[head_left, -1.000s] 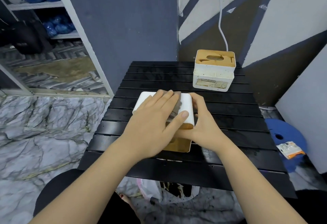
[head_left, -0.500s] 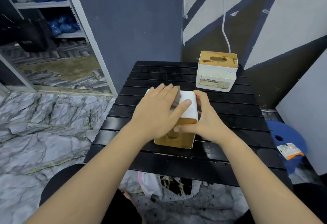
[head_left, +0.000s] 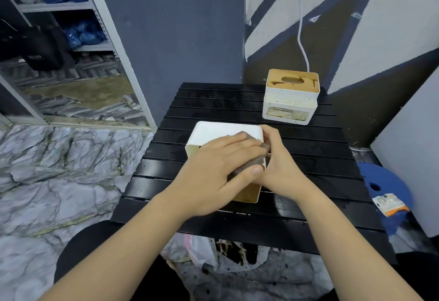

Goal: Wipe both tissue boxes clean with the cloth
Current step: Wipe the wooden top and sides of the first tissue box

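Note:
A white tissue box (head_left: 213, 133) lies on its side in the middle of the black slatted table (head_left: 166, 179), its wooden lid face (head_left: 247, 195) turned toward me. My left hand (head_left: 213, 172) presses a grey-brown cloth (head_left: 255, 155) flat on the box's upper right part. My right hand (head_left: 282, 170) grips the box's right side and steadies it. A second white tissue box (head_left: 291, 102) with a wooden slotted lid stands upright at the table's far right.
A blue stool (head_left: 384, 186) with an orange-and-white packet (head_left: 388, 204) sits right of the table. A white panel (head_left: 413, 148) leans at the far right. Metal shelving (head_left: 99, 39) stands at the left. A plastic bag (head_left: 202, 250) lies under the table's near edge.
My left hand has slid the cloth across the box toward its right edge, uncovering the box's left part. My right hand keeps its hold on the box's side.

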`<state>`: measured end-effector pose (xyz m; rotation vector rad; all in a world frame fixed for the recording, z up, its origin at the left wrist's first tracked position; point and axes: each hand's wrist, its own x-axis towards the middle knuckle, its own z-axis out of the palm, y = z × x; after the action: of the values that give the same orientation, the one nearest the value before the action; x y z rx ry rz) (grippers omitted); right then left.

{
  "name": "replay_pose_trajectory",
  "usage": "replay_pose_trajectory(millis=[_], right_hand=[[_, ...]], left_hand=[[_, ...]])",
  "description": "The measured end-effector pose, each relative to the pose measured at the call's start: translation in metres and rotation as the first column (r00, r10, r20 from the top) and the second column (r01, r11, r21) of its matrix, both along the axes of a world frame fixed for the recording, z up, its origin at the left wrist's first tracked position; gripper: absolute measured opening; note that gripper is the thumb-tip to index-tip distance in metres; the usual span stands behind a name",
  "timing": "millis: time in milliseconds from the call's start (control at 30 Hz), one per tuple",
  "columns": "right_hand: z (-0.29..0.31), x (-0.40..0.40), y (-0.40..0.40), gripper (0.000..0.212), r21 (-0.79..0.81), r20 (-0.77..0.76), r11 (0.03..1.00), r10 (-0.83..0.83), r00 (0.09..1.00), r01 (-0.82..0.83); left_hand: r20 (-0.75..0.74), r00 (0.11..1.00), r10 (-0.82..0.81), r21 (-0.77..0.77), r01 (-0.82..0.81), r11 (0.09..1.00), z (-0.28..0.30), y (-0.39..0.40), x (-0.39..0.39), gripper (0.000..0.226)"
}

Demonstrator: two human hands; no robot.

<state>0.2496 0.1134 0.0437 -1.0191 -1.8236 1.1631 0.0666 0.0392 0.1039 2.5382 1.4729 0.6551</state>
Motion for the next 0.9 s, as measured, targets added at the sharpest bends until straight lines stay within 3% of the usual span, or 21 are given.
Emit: replay_pose_trajectory(millis=[100, 233, 400, 533, 667, 800, 900], right_hand=[[0.003, 0.000, 0.000, 0.106, -0.009, 0.022, 1.000, -0.001, 1.000, 0.002], [0.010, -0.001, -0.001, 0.109, -0.004, 0.109, 1.000, -0.013, 0.994, 0.013], [0.021, 0.001, 0.000, 0.108, -0.001, 0.238, 1.000, 0.005, 0.971, -0.005], [0.036, 0.005, 0.005, 0.099, -0.014, 0.332, 0.999, 0.033, 0.943, -0.030], [0.033, 0.004, 0.004, 0.102, -0.011, 0.280, 1.000, 0.012, 0.960, -0.009], [0.022, 0.001, -0.001, 0.101, -0.014, 0.171, 0.999, -0.029, 0.985, 0.031], [0.018, 0.000, -0.003, 0.102, -0.002, 0.138, 0.998, -0.056, 0.989, 0.057]], left_hand=[[0.000, 1.000, 0.012, 0.041, -0.012, 0.999, -0.004, -0.002, -0.023, 0.050], [0.037, 0.989, 0.147, 0.123, -0.150, 0.981, -0.009, 0.003, -0.050, 0.048], [0.161, 0.933, 0.322, 0.073, -0.337, 0.939, -0.018, 0.007, -0.047, 0.048], [0.208, 0.906, 0.369, 0.043, -0.385, 0.922, -0.019, 0.007, -0.038, 0.049], [0.043, 0.939, 0.341, 0.020, -0.342, 0.939, -0.004, 0.011, -0.018, 0.066], [-0.149, 0.911, 0.386, -0.044, -0.396, 0.917, 0.010, 0.036, 0.018, 0.084], [-0.160, 0.927, 0.340, -0.090, -0.357, 0.930, 0.014, 0.053, 0.036, 0.081]])
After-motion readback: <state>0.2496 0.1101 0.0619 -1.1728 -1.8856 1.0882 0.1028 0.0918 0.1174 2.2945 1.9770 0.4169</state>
